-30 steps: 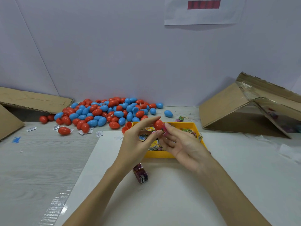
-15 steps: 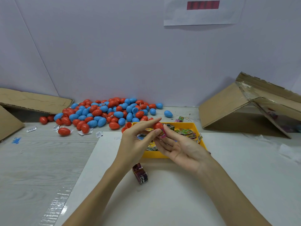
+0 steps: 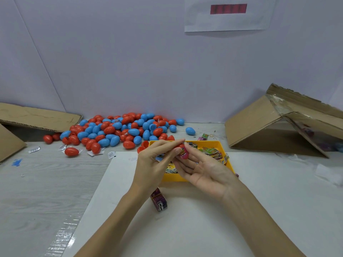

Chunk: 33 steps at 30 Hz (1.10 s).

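Over the yellow tray (image 3: pixel 231 166), my left hand (image 3: pixel 156 162) pinches a red plastic egg piece (image 3: pixel 180 145) between thumb and fingertips, which cover most of it. My right hand (image 3: pixel 206 171) lies palm up beside it, its fingertips pinching a small pink packet (image 3: pixel 184 154) pressed against the red piece. The tray holds several colourful small packets (image 3: pixel 211 152).
A pile of red and blue plastic eggs (image 3: pixel 118 129) lies at the back left, and paper scraps (image 3: pixel 111 154) lie near it. A dark small packet (image 3: pixel 159 200) sits on the white sheet (image 3: pixel 185 229) under my left wrist. Cardboard boxes stand at far right (image 3: pixel 259 127) and left (image 3: pixel 37 117).
Both hands stayed together over the tray and sank slightly. The left fingers now cover more of the red piece, and the pink packet shows more clearly against it.
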{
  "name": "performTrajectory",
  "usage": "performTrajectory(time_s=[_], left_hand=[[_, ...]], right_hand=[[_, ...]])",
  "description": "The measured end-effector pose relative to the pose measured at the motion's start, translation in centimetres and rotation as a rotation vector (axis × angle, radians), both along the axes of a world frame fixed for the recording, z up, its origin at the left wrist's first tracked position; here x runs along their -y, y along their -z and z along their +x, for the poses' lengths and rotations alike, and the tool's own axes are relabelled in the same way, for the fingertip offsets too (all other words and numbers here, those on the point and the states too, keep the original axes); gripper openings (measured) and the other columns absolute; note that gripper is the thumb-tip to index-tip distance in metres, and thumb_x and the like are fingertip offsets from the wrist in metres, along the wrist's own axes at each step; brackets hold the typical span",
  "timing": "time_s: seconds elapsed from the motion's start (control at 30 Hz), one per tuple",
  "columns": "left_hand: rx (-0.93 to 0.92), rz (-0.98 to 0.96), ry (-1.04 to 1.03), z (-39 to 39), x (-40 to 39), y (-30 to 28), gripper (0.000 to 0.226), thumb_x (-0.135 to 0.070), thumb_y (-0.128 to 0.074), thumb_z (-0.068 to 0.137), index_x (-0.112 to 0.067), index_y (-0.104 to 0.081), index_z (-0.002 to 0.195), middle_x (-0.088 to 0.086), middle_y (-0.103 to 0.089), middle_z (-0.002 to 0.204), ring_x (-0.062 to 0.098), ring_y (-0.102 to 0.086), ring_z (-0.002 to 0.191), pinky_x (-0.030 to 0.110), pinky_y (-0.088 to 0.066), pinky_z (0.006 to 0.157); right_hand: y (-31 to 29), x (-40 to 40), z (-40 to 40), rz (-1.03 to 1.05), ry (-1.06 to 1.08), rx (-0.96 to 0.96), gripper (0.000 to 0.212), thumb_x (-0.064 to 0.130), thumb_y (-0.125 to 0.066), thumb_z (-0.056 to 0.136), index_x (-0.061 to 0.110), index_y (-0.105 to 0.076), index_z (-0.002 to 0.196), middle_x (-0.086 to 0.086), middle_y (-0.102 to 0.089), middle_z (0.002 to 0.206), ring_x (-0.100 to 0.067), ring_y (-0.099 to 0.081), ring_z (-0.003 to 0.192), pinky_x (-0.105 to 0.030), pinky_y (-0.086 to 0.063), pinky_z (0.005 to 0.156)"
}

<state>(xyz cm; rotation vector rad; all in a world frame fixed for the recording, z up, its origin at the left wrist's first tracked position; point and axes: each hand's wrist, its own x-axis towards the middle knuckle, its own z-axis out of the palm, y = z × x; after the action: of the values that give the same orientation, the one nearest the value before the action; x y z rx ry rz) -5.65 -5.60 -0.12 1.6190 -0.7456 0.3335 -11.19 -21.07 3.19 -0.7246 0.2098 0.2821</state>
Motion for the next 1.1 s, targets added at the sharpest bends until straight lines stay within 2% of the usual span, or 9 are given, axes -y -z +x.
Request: performTrajectory(time_s=[0.1,0.23,0.4,0.53,0.63,0.73,0.83,0.97,1.1], left_hand=[[-0.008,-0.005,-0.005,-0.1,0.0,0.0,0.030,-0.018,-0.068,0.093,-0.016,-0.074,0.123,-0.006,-0.074,0.111,0.027,-0.066,0.110,0.034,-0.056,0.093],[0.005,0.031,-0.023,-0.7,0.1,-0.6,0.027,-0.023,-0.067,0.095,-0.026,-0.073,0.121,-0.013,-0.074,0.113,0.014,-0.067,0.112,0.025,-0.054,0.094],[-0.006,0.168,0.008,-0.4,-0.6,-1.2,0.042,-0.023,-0.075,0.091,-0.025,-0.067,0.132,-0.017,-0.071,0.122,0.007,-0.064,0.118,0.023,-0.052,0.099],[0.210,0.277,-0.100,-0.3,-0.9,-1.4,0.046,-0.005,-0.080,0.085,-0.012,-0.068,0.129,-0.004,-0.069,0.121,0.011,-0.065,0.114,0.026,-0.054,0.098],[0.319,0.342,-0.120,-0.3,-0.7,-1.2,0.043,0.006,-0.081,0.080,-0.007,-0.073,0.120,0.003,-0.069,0.116,0.014,-0.065,0.109,0.023,-0.054,0.096],[0.373,0.357,-0.172,-0.5,-0.3,-1.0,0.040,0.008,-0.083,0.076,-0.004,-0.075,0.113,0.007,-0.071,0.112,0.019,-0.067,0.104,0.022,-0.054,0.093],[0.389,0.339,-0.230,-0.9,0.0,-1.0,0.039,0.007,-0.084,0.075,-0.004,-0.076,0.111,0.006,-0.072,0.109,0.018,-0.068,0.101,0.021,-0.055,0.091],[0.423,0.332,-0.294,-1.3,0.3,-0.8,0.041,0.006,-0.085,0.075,-0.004,-0.076,0.113,0.007,-0.073,0.110,0.016,-0.068,0.102,0.013,-0.051,0.095],[0.499,0.345,-0.338,-1.6,0.5,-0.3,0.040,0.003,-0.084,0.077,-0.003,-0.075,0.116,0.009,-0.074,0.117,0.019,-0.070,0.107,0.014,-0.049,0.101]], right_hand=[[0.1,0.0,0.0,-0.004,0.004,0.002,0.024,0.018,-0.082,0.076,0.004,-0.083,0.094,-0.021,-0.075,0.112,-0.029,-0.076,0.101,-0.033,-0.063,0.076],[0.0,-0.1,0.1,-0.019,0.012,0.036,0.030,0.022,-0.082,0.075,0.005,-0.081,0.100,-0.021,-0.074,0.116,-0.027,-0.076,0.101,-0.033,-0.063,0.078],[0.5,0.1,0.2,-0.180,0.026,0.173,0.032,0.028,-0.073,0.091,0.004,-0.075,0.111,-0.019,-0.075,0.114,-0.025,-0.075,0.105,-0.033,-0.061,0.086],[1.4,-0.8,0.3,-0.728,0.229,0.302,0.041,0.034,-0.078,0.089,0.008,-0.072,0.120,-0.004,-0.080,0.102,-0.017,-0.077,0.095,-0.030,-0.063,0.081],[1.9,-1.1,0.4,-0.955,0.335,0.366,0.028,0.028,-0.082,0.086,0.017,-0.076,0.111,0.004,-0.079,0.096,-0.009,-0.076,0.089,-0.027,-0.063,0.075],[2.2,-1.1,0.4,-0.961,0.390,0.356,0.020,0.026,-0.085,0.083,0.026,-0.075,0.100,0.009,-0.079,0.091,-0.005,-0.075,0.087,-0.021,-0.060,0.070],[2.4,-1.3,0.6,-0.981,0.450,0.339,0.029,0.029,-0.086,0.080,0.022,-0.075,0.106,0.008,-0.078,0.095,-0.004,-0.075,0.088,-0.022,-0.061,0.073],[2.5,-1.7,0.6,-1.048,0.516,0.363,0.026,0.031,-0.085,0.081,0.032,-0.072,0.103,0.016,-0.075,0.093,0.004,-0.072,0.087,-0.016,-0.059,0.072],[2.6,-1.7,0.7,-1.075,0.558,0.362,0.025,0.026,-0.084,0.083,0.029,-0.072,0.104,0.016,-0.075,0.091,0.004,-0.071,0.085,-0.016,-0.059,0.072]])
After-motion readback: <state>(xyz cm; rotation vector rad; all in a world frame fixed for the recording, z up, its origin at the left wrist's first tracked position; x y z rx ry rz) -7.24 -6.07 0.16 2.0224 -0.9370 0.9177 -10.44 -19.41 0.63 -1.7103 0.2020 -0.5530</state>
